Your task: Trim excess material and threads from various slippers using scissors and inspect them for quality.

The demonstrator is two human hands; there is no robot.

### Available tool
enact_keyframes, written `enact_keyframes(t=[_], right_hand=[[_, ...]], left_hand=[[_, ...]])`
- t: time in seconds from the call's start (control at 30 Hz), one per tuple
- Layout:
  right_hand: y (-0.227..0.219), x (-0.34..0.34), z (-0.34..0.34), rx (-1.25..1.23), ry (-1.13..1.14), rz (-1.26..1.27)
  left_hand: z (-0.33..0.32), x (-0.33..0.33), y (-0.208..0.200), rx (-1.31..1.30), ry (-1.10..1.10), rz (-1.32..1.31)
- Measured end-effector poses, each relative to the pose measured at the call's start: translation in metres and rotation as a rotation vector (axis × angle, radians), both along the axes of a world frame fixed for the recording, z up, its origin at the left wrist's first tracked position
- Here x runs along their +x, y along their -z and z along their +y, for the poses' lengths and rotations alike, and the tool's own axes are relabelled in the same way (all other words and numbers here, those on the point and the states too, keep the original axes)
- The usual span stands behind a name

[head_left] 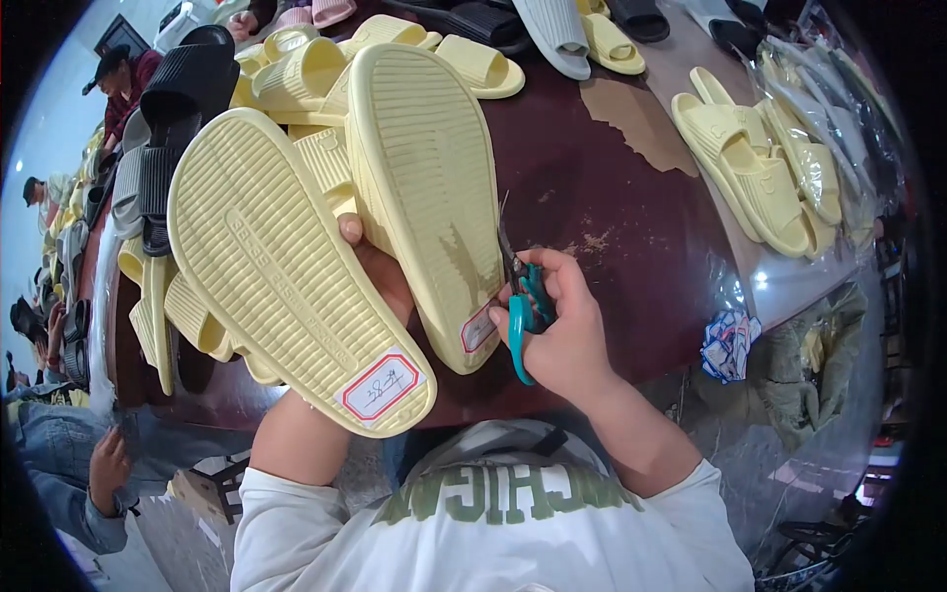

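Two pale yellow slide slippers are held up with their ribbed soles facing me. My left hand (383,276), partly hidden behind the left slipper (266,237), is closed on the pair between them. On that slipper's heel sits a white label with a red border and handwriting. A similar label marks the heel of the right slipper (424,168), whose sole shows a darker patch. In my right hand (574,335) is a pair of scissors (521,331) with teal handles. Their dark blades point upward beside the right slipper's edge, and my fingertips are close to its label.
More yellow slippers (301,74) and black slippers (187,89) are heaped on the dark red table (552,148). Torn brown paper (636,123) lies farther back. At the right are bagged yellow slippers (764,183) and a crumpled blue-and-white wrapper (728,343). Other people work along the left.
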State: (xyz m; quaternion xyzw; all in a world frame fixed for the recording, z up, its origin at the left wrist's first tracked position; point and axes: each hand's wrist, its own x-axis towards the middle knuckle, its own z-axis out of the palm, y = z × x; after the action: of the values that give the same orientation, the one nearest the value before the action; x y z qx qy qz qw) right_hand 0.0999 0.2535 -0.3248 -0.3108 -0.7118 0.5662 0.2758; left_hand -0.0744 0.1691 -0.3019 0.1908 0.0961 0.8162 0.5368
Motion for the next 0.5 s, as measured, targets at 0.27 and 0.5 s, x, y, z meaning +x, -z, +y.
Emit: enact_keyframes(t=[0.27,0.5], right_hand=[[0.004,-0.004,-0.004,0.119,0.0,0.01],[0.004,-0.01,-0.007,0.097,0.011,0.007]], left_hand=[[-0.012,-0.01,0.007,-0.015,0.026,-0.035],[-0.014,-0.013,0.012,0.06,0.096,-0.059]])
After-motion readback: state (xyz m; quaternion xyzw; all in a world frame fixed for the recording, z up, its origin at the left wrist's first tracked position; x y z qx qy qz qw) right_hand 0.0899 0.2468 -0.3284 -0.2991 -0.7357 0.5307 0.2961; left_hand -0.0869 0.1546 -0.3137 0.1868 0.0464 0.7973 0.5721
